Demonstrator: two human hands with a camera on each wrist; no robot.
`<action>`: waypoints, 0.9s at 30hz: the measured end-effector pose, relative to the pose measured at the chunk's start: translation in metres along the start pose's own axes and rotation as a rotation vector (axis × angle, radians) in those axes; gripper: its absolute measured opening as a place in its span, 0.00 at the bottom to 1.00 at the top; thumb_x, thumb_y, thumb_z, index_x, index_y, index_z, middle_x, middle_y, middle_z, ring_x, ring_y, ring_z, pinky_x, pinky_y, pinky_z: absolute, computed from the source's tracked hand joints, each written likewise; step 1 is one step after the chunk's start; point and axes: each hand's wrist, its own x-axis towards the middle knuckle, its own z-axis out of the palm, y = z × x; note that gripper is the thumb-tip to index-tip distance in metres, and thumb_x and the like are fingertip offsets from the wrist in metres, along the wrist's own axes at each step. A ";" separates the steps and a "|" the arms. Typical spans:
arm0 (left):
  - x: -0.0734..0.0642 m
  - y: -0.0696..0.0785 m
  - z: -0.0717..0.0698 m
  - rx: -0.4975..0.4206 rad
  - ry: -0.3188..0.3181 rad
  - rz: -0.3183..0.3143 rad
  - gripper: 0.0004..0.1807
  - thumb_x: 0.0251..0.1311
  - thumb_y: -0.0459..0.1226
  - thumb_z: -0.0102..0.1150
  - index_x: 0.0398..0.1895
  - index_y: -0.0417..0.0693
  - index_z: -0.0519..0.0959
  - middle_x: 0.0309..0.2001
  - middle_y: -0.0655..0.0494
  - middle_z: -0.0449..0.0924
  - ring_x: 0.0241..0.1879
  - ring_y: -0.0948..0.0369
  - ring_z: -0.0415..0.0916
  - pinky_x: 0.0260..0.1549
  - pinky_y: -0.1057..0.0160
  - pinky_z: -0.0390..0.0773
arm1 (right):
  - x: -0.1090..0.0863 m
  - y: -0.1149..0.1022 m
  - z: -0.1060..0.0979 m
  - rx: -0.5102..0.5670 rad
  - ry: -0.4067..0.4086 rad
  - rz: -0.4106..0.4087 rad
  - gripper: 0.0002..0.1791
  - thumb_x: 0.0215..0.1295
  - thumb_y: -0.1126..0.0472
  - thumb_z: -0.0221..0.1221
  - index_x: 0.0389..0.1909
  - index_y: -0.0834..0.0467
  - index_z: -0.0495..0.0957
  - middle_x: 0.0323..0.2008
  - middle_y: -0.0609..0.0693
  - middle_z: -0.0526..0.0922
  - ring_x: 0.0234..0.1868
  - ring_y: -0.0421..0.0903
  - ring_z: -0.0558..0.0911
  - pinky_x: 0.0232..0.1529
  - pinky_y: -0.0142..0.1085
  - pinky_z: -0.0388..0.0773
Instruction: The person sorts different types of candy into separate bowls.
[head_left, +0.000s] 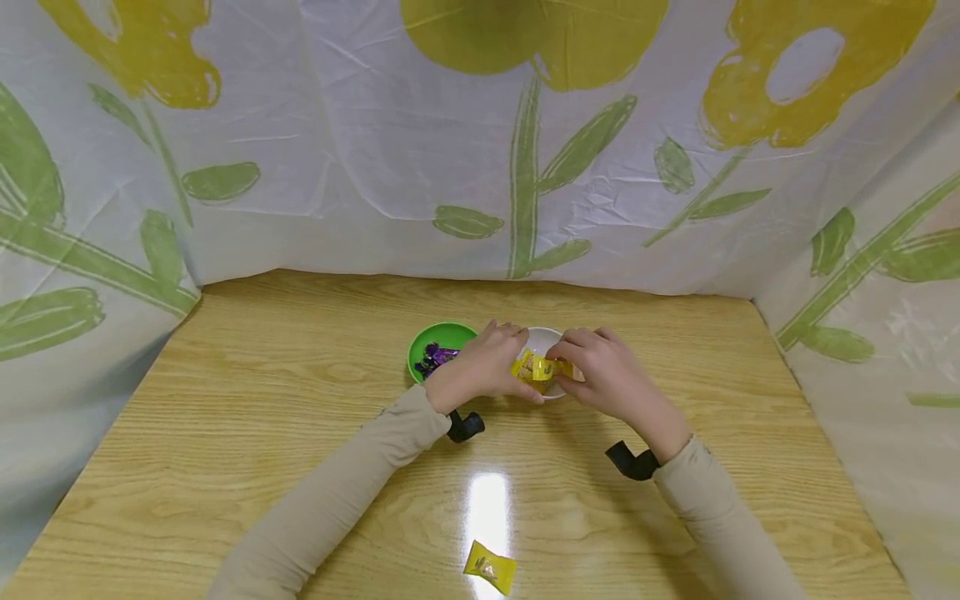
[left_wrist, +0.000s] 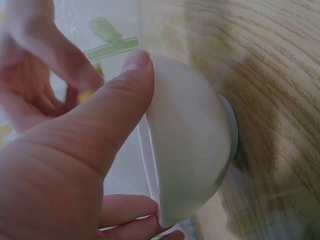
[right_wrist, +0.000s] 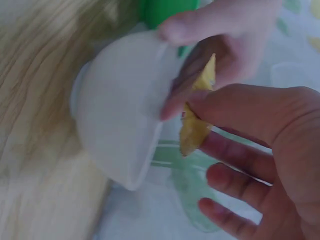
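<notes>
My left hand (head_left: pixel 487 364) holds the rim of a white bowl (left_wrist: pixel 192 135), thumb on the near edge and fingers on the rim further along. Several yellow-wrapped candies (head_left: pixel 527 365) lie inside that bowl. Above its right side, my right hand (head_left: pixel 611 377) pinches one yellow-wrapped candy (right_wrist: pixel 195 136) between thumb and forefinger, while its other fingers are loosely bent. Just left of the white bowl stands a green bowl (head_left: pixel 415 350) with purple-wrapped candies (head_left: pixel 435 358), partly covered by my left hand.
Another yellow-wrapped candy (head_left: pixel 490 568) lies alone near the front edge of the wooden table (head_left: pixel 315 358). Flower-printed cloth (head_left: pixel 360 167) hangs behind the table and along both sides. A black wrist mount (head_left: pixel 633 462) sticks out beside each cuff.
</notes>
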 end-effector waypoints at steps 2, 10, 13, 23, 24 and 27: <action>0.000 0.000 0.000 0.005 -0.006 0.000 0.60 0.47 0.66 0.69 0.74 0.35 0.60 0.72 0.41 0.61 0.74 0.46 0.54 0.74 0.49 0.46 | 0.005 0.004 0.005 -0.011 0.001 0.009 0.15 0.51 0.63 0.75 0.41 0.58 0.85 0.37 0.49 0.83 0.38 0.48 0.81 0.43 0.48 0.74; 0.000 0.000 0.000 0.004 -0.022 0.004 0.59 0.48 0.67 0.67 0.74 0.38 0.61 0.73 0.41 0.60 0.74 0.46 0.54 0.74 0.50 0.46 | 0.019 0.023 0.034 -0.098 0.047 -0.035 0.12 0.53 0.63 0.74 0.39 0.56 0.87 0.37 0.50 0.85 0.40 0.50 0.80 0.42 0.46 0.74; -0.001 -0.001 -0.001 0.005 -0.013 0.016 0.58 0.49 0.66 0.67 0.74 0.38 0.61 0.72 0.41 0.61 0.74 0.45 0.54 0.74 0.49 0.46 | 0.021 0.027 0.044 -0.117 0.061 -0.041 0.11 0.51 0.63 0.75 0.37 0.55 0.87 0.34 0.49 0.85 0.38 0.50 0.79 0.42 0.46 0.74; -0.002 0.000 -0.002 -0.001 -0.016 0.006 0.58 0.49 0.65 0.68 0.75 0.38 0.60 0.72 0.42 0.61 0.74 0.46 0.54 0.74 0.49 0.44 | 0.024 0.028 0.056 -0.103 0.111 0.011 0.07 0.49 0.62 0.76 0.27 0.55 0.86 0.27 0.45 0.87 0.29 0.47 0.74 0.44 0.47 0.72; -0.002 0.000 -0.002 -0.001 -0.016 0.006 0.58 0.49 0.65 0.68 0.75 0.38 0.60 0.73 0.42 0.61 0.74 0.46 0.54 0.74 0.49 0.45 | 0.024 0.028 0.056 -0.098 0.114 0.014 0.07 0.49 0.62 0.76 0.26 0.55 0.86 0.27 0.45 0.87 0.29 0.47 0.74 0.44 0.47 0.72; -0.001 0.000 -0.002 0.003 -0.014 0.007 0.58 0.49 0.65 0.68 0.75 0.38 0.60 0.73 0.42 0.61 0.74 0.46 0.54 0.74 0.49 0.45 | 0.024 0.026 0.056 -0.084 0.115 0.032 0.07 0.48 0.62 0.76 0.26 0.55 0.87 0.28 0.45 0.87 0.29 0.47 0.74 0.43 0.47 0.72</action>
